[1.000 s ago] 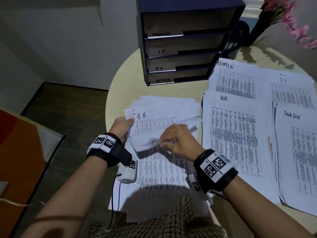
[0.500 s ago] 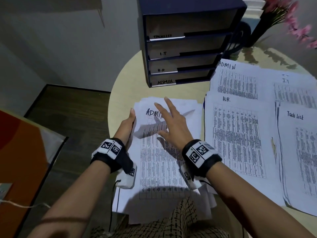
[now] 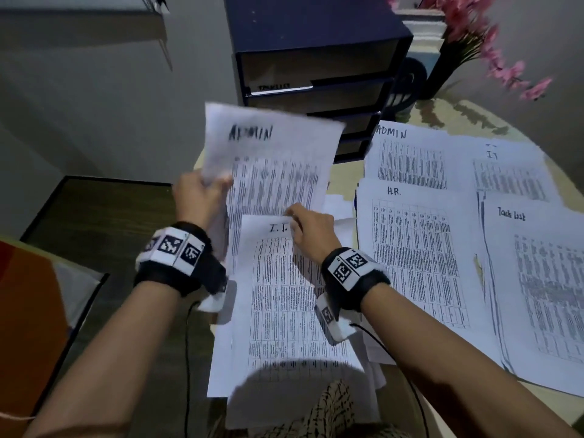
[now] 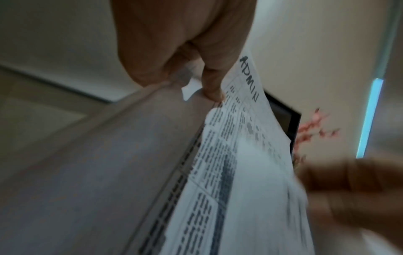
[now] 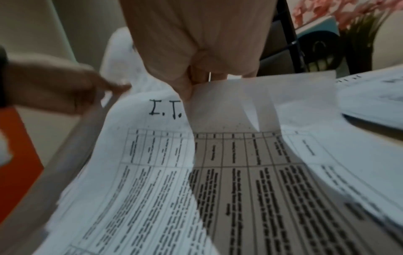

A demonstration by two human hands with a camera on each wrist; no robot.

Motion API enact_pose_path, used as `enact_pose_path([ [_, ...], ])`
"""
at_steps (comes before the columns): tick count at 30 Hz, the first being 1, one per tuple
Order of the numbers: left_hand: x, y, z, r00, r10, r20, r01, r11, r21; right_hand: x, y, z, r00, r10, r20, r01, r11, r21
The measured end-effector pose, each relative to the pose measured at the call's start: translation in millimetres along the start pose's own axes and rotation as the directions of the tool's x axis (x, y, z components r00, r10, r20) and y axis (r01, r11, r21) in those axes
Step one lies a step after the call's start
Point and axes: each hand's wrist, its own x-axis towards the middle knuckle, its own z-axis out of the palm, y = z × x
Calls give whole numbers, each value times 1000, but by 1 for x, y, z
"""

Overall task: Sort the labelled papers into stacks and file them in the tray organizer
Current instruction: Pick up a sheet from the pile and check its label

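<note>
1. My left hand (image 3: 199,197) is gripping the ADMIN sheet (image 3: 271,159) by its left edge, fingers curled round it, and is holding it raised and tilted above the table (image 3: 344,175).
2. My right hand (image 3: 311,230) is pinching the top edge of the I.T. sheet (image 3: 278,298), thumb on top; that edge is curling upward.
3. The I.T. sheet is topping the unsorted pile, whose near edge is overhanging the table rim toward my lap.
4. Four sorted stacks are lying to the right, edges overlapping: ADMIN stack (image 3: 407,153), IT stack (image 3: 508,172), H.R. stack (image 3: 417,257), Task List stack (image 3: 537,279).
5. The organizer (image 3: 316,42) is standing behind the raised sheet, which is covering part of its lower trays.
6. Bare tabletop is showing only in a narrow strip before the organizer.
</note>
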Motion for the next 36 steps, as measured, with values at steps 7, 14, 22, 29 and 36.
enact_pose_path([
  [7,29,97,-28,877,477,-64,-474,833,-285,15,18,-89,932,243,-269,-30,792,610],
  [14,22,145,58,940,338,48,-176,601,-780,10,60,-204,869,296,-398,80,709,701],
  [22,11,140,207,851,154,503,10,951,-308,12,141,-273,712,446,-542,-12,780,625],
  [29,3,112,292,572,-28,820,-613,649,450,42,212,-299,720,518,-461,-94,732,675],
  [36,-9,102,312,561,22,828,-740,460,490,59,240,-280,758,531,-379,-125,689,714],
])
